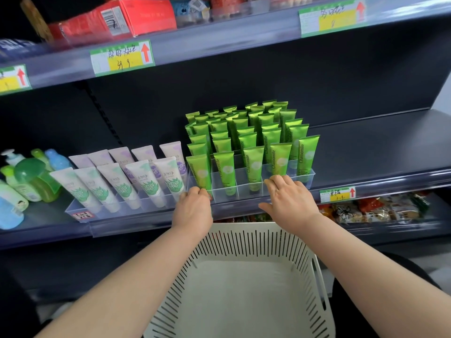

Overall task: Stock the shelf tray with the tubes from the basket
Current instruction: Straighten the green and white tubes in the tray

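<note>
While your left hand (192,211) curls its fingers onto the front-left corner of the clear, rigid plastic tray (308,178), your right hand (290,201) lies flat, fingers nearly straight, on its front wall. Glossy green tubes (252,167) stand upright in rows just beyond your fingertips. The white slotted basket (244,242) sits below your wrists.

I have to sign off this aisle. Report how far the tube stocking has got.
Done: the white slotted basket shows no tubes, and green Chamomile tubes stand in rows in the clear tray. In hand: the left hand grips the tray's front left corner, and the right hand rests on its front rim. Left: likely just squaring the tray on the shelf.
</note>
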A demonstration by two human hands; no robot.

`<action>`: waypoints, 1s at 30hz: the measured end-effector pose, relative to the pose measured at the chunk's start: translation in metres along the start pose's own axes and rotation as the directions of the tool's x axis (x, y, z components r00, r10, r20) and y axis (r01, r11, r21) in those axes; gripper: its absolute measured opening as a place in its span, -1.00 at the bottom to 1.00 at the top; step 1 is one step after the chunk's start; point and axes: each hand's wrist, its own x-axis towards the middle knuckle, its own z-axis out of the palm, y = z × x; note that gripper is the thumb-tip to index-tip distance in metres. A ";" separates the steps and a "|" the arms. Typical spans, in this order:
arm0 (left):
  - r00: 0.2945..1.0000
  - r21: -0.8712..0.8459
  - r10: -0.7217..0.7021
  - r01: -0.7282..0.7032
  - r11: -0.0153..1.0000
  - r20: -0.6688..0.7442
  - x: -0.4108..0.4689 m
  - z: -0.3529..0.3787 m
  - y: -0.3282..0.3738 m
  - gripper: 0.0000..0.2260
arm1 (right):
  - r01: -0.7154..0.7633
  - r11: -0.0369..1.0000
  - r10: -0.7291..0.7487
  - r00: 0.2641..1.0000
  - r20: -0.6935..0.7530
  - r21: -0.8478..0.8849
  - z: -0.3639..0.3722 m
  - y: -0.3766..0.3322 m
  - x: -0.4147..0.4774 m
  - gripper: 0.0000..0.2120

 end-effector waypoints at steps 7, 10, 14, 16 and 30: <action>1.000 0.004 0.000 0.000 1.000 0.001 0.000 -0.003 0.006 -0.66 | -0.012 1.000 0.012 1.000 0.005 -0.003 -0.002 0.004 -0.001 -0.45; 1.000 -0.006 0.010 -0.010 1.000 0.004 0.001 -0.004 0.008 -0.67 | -0.013 1.000 0.013 1.000 0.004 0.004 -0.002 0.007 0.000 -0.45; 1.000 -0.022 0.023 -0.023 0.999 0.012 0.002 -0.005 0.014 -0.71 | -0.025 1.000 0.025 1.000 0.000 0.014 -0.001 0.015 -0.002 -0.45; 0.999 -0.021 0.035 -0.035 0.999 0.017 0.003 -0.005 0.020 -0.70 | -0.034 0.999 0.034 0.999 0.002 0.012 0.000 0.020 -0.004 -0.45; 0.996 -0.057 0.082 -0.080 0.995 0.026 0.009 -0.003 0.072 -0.66 | -0.140 0.990 0.140 0.990 0.004 -0.014 -0.002 0.068 -0.015 -0.45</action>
